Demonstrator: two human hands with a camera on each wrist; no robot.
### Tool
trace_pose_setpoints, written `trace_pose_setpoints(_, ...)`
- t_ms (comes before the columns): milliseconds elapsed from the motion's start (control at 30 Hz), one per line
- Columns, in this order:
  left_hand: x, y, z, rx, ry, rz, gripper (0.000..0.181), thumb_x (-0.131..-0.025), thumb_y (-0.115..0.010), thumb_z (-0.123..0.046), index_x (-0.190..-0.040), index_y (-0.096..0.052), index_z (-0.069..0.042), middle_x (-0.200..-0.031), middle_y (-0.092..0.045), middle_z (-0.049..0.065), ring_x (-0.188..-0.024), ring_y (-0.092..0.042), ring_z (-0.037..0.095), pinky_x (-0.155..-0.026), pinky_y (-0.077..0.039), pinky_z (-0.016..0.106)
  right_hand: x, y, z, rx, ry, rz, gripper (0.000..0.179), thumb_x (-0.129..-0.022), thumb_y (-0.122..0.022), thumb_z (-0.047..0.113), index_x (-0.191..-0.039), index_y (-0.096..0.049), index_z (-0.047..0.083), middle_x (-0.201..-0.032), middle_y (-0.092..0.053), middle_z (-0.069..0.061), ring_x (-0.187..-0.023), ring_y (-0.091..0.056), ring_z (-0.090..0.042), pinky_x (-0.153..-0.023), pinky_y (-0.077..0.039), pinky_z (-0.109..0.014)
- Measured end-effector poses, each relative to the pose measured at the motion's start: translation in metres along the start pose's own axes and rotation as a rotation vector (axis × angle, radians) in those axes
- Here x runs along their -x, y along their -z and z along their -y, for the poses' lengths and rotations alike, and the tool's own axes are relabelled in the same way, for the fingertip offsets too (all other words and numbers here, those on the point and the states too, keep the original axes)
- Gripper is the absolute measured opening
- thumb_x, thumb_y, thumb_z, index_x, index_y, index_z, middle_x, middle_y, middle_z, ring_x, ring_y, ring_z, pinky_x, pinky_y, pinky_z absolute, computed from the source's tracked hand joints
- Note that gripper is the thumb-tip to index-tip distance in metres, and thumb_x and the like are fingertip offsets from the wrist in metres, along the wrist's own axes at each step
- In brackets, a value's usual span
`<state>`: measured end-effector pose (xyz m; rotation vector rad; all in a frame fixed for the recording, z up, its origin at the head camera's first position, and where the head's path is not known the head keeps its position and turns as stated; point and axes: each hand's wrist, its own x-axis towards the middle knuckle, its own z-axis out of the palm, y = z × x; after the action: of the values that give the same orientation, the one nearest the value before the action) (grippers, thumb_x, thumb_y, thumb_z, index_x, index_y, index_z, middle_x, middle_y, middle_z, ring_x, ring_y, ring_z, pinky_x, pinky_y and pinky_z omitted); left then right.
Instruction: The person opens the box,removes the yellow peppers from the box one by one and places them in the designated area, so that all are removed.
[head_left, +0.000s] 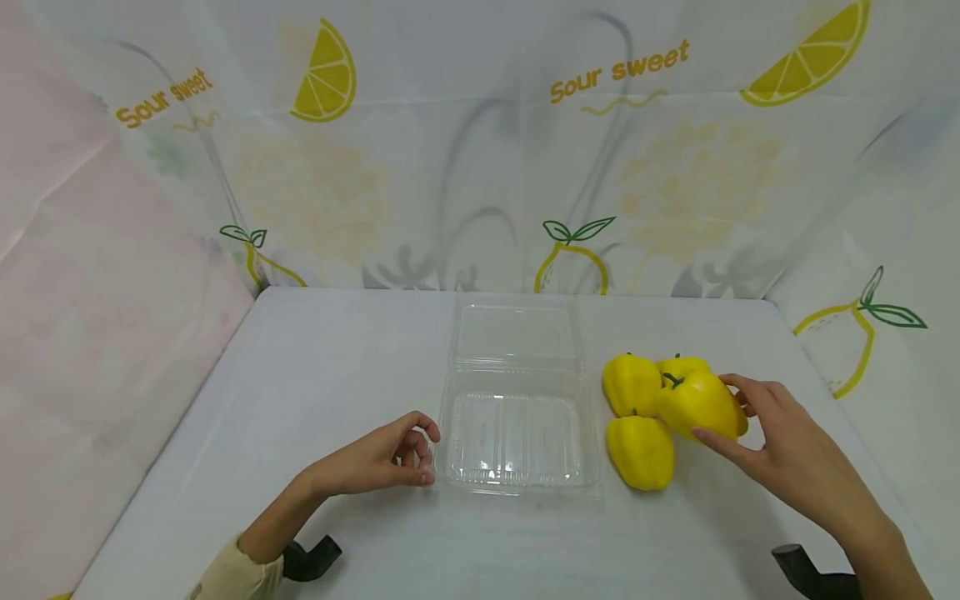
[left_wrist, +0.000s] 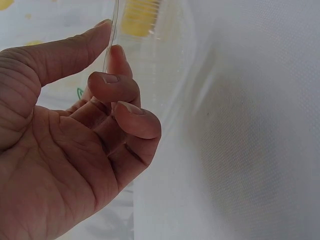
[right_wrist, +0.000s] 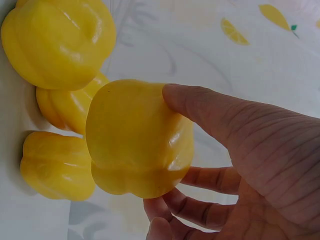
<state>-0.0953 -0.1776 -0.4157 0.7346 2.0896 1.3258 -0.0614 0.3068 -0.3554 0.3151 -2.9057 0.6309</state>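
Observation:
My right hand grips a yellow bell pepper between the thumb and fingers; its green stem faces left in the head view. Three more yellow bell peppers stand close by: one at the back left, one at the front, and one partly hidden behind the held pepper. An open clear plastic clamshell box lies left of the peppers, its lid folded back toward the wall. At the box's left edge, my left hand pinches the thin rim between thumb and index finger, other fingers curled.
A white cloth covers the table. Behind it hangs a lemon-printed curtain, with more cloth along both sides. Black curved pieces show beside the left wrist and the right wrist.

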Motion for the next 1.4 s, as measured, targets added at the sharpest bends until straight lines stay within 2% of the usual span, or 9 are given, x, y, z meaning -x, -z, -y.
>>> trace_pose_setpoints(200,0.000,0.000,0.000,0.000,0.001,-0.004,0.047,-0.092,-0.072,-0.016,-0.124,-0.043,0.003,-0.086,-0.062,0.003,-0.071,-0.055,0.012,-0.066,-0.045,0.024,0.003,0.002,-0.004,0.009,-0.018,0.000,0.066,-0.083,-0.080,0.040,-0.131,-0.050,0.007,-0.109,-0.053,-0.014,-0.088,-0.051,-0.027,-0.063,-0.045,-0.036)
trace_pose_setpoints(533,0.000,0.001,0.001,-0.011,-0.006,-0.006,0.047,-0.091,-0.073,-0.017,-0.123,-0.043,0.002,-0.086,-0.062,0.002,-0.070,-0.055,0.011,-0.065,-0.045,0.024,0.008,0.000,-0.010,0.022,-0.063,0.044,0.068,-0.084,-0.078,0.042,-0.131,-0.048,0.002,-0.108,-0.053,-0.018,-0.088,-0.052,-0.031,-0.062,-0.045,-0.039)
trace_pose_setpoints(700,0.000,0.000,0.000,0.000,-0.002,-0.001,0.047,-0.092,-0.072,-0.016,-0.124,-0.043,0.003,-0.086,-0.062,0.002,-0.071,-0.055,0.011,-0.066,-0.045,0.024,0.011,0.000,-0.012,0.037,-0.112,0.102,0.072,-0.085,-0.076,0.046,-0.131,-0.047,-0.002,-0.108,-0.053,-0.023,-0.086,-0.052,-0.031,-0.060,-0.044,-0.037)
trace_pose_setpoints(867,0.000,0.000,-0.001,0.005,0.006,0.001,0.048,-0.092,-0.072,-0.016,-0.124,-0.043,0.003,-0.087,-0.062,0.002,-0.071,-0.055,0.011,-0.067,-0.045,0.024,0.013,0.000,-0.014,0.044,-0.157,0.152,0.075,-0.087,-0.073,0.049,-0.132,-0.045,-0.004,-0.107,-0.052,-0.025,-0.086,-0.053,-0.033,-0.061,-0.046,-0.041)
trace_pose_setpoints(1100,0.000,0.001,0.000,0.009,0.005,0.001,0.047,-0.092,-0.072,-0.016,-0.124,-0.043,0.003,-0.087,-0.062,0.003,-0.071,-0.055,0.013,-0.067,-0.046,0.024,0.012,-0.002,-0.017,0.056,-0.206,0.201,0.080,-0.087,-0.071,0.053,-0.132,-0.043,-0.008,-0.106,-0.052,-0.027,-0.080,-0.053,-0.029,-0.059,-0.046,-0.038)
trace_pose_setpoints(1400,0.001,0.000,0.001,0.009,0.006,-0.001,0.048,-0.091,-0.072,-0.016,-0.124,-0.043,0.003,-0.086,-0.062,0.003,-0.071,-0.055,0.012,-0.066,-0.045,0.024,0.010,-0.006,-0.016,0.063,-0.255,0.247,0.083,-0.087,-0.069,0.056,-0.131,-0.043,-0.009,-0.102,-0.052,-0.025,-0.081,-0.054,-0.030,-0.058,-0.047,-0.040)
